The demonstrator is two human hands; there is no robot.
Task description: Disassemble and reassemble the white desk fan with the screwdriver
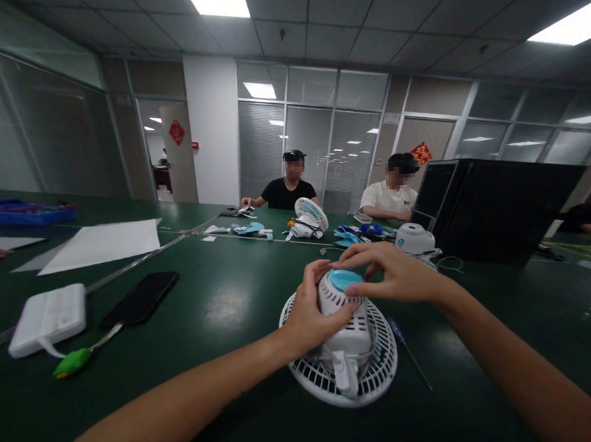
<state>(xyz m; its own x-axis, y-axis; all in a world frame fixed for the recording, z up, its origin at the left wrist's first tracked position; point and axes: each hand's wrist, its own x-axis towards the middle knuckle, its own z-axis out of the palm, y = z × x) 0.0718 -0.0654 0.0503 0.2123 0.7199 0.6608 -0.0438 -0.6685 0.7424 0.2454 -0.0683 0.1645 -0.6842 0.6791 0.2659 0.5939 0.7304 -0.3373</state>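
A small white fan (351, 361) lies face down on the dark green table (220, 305), its round grille against the surface and its motor housing pointing up. A light blue cap (343, 279) sits on top of the housing. My left hand (311, 310) wraps round the left side of the housing. My right hand (393, 272) reaches over from the right, its fingers closed on the blue cap and the top of the housing. A thin screwdriver (408, 351) lies on the table just right of the grille.
A black phone (140, 298), a white box (48, 317) and a green-handled tool (76, 361) lie at the left. White paper sheets (104, 243) lie further back. Two seated people work across the table among other fans (308, 219) and parts. A black panel (495, 209) stands at the right.
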